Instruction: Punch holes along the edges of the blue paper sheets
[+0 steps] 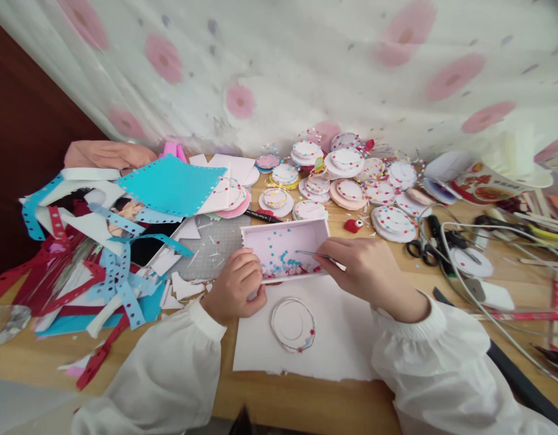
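Note:
A small white box (322, 232) holds loose blue paper bits (279, 257), with red and pink ones along its near side. My left hand (236, 284) is closed on the box's left end. Metal tweezers (305, 252) are pinched in my right hand (365, 266), and their tips reach into the box over the bits. Nearer to me, a ring of thin wire (272, 326) dotted with red and blue pieces lies around a white paper disc (291, 323). Both rest on a white sheet (345, 347).
Cut strips and scraps (120, 272) pile up at left beside a blue sheet (174, 184). Several decorated round paper pieces (346, 163) stand behind the box. A red punch (352, 225), scissors (421, 252), a white cable (464, 278) and a noodle tub (487, 181) are at right.

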`<state>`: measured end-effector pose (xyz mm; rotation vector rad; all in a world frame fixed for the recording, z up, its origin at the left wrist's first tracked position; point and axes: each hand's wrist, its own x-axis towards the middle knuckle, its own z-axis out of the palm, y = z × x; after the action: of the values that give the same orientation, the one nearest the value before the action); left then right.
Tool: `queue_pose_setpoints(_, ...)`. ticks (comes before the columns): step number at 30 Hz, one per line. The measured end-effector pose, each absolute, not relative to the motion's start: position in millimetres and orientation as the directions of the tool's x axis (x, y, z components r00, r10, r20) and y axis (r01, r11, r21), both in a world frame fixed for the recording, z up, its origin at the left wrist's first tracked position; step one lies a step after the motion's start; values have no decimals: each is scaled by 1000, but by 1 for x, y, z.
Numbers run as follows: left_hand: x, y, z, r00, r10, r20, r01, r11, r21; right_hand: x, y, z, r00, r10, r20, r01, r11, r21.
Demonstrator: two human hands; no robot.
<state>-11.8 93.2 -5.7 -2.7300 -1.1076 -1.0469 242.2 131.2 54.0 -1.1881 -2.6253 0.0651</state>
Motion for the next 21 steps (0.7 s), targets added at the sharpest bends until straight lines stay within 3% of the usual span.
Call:
queue_pose_setpoints(6, -12, 94, -6, 521, 615, 592, 620, -750, 232, 244, 131, 57, -623, 739, 257, 730, 667, -150)
queue_pose_setpoints(11, -12, 94, -5, 524, 610, 595, 616, -753, 231, 246, 132, 59, -580, 757, 301, 794, 608, 0)
queue_pose_setpoints(14, -11, 94, -4, 522, 611, 595, 616, -752, 232, 248, 132, 60, -559, 763, 324, 811, 584, 23)
queue_pose_setpoints(17, -12, 94, -4, 523, 614, 591, 623, -749, 226, 251, 133, 64, -541, 768, 343, 816, 578, -8)
queue_pose_setpoints(21, -17, 99, -7, 493, 611, 619, 650, -732, 204, 255, 130, 71, -526, 748, 405, 770, 621, -148)
